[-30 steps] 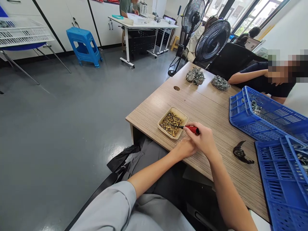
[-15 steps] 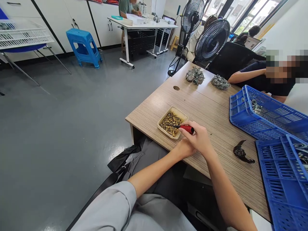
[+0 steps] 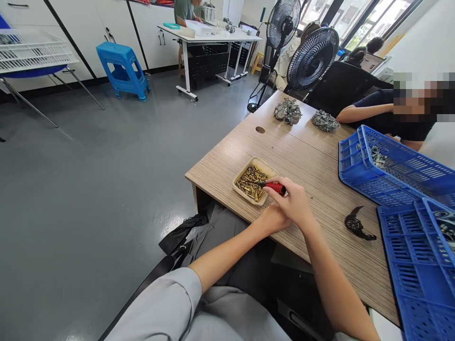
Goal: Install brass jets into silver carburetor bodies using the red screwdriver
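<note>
The right hand [image 3: 289, 203] has shifted left over the wood-grain desk [image 3: 320, 189], pinching a red-handled screwdriver [image 3: 275, 188] narrowly. Its long axis lies almost level, tip pointing left into a tan tray [image 3: 249, 162] of small brass parts [image 3: 250, 184]. The left hand [image 3: 272, 220] rests just below; its grip cannot be told.

Your right hand [image 3: 288, 203] has shifted toward the upper left of the frame, carrying the red-handled screwdriver [image 3: 275, 188] further over the brass parts [image 3: 249, 183] in the tray [image 3: 256, 162]; its tip seems lower, though that's hard to tell.
</note>
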`<control>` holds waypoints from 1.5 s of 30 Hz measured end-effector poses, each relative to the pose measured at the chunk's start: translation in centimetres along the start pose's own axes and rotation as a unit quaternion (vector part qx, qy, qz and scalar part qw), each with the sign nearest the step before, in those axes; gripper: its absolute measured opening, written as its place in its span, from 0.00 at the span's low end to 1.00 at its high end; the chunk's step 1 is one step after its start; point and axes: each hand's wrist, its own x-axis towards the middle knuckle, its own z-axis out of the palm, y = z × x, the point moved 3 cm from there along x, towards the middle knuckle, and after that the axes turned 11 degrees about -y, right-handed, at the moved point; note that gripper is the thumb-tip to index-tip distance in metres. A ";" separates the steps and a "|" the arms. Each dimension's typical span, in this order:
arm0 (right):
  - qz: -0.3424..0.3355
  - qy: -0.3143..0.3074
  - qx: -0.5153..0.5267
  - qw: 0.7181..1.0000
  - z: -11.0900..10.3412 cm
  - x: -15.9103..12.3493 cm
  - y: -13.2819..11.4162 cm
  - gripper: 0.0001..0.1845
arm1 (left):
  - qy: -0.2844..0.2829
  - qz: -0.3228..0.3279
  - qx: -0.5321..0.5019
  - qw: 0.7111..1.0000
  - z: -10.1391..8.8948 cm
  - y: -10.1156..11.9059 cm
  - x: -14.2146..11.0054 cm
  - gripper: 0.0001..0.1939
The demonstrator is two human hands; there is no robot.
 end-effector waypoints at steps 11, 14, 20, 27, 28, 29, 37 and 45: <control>0.019 0.020 0.014 1.000 -1.0 -0.3 -0.2 0.12 | 0.005 0.050 -0.058 0.997 -0.1 -0.4 0.4 0.30; 0.011 0.021 0.014 1.000 -0.5 -0.1 0.0 0.11 | 0.026 0.041 -0.052 0.997 -0.1 -0.5 0.2 0.31; 0.023 0.007 0.006 1.000 -0.8 -0.7 0.2 0.12 | 0.009 0.043 -0.036 0.998 -0.5 -0.1 0.2 0.28; 0.043 0.052 -0.010 0.998 -2.0 -1.4 0.2 0.14 | 0.018 0.045 -0.040 0.998 -0.6 -0.5 0.5 0.27; 0.044 0.052 -0.012 0.998 -2.0 -1.4 0.3 0.14 | 0.012 0.047 -0.033 0.998 -0.5 -0.5 0.5 0.27; 0.046 0.048 -0.015 0.998 -2.0 -1.4 0.5 0.14 | 0.009 0.049 -0.026 0.998 -0.3 -0.6 0.5 0.26; 0.064 0.051 -0.023 0.996 -2.4 -1.9 0.8 0.15 | 0.002 0.056 0.019 0.998 0.0 -0.5 0.4 0.22; 0.051 0.068 -0.026 0.996 -1.9 -1.6 0.3 0.15 | 0.007 0.050 0.006 0.999 -0.1 -0.6 0.4 0.26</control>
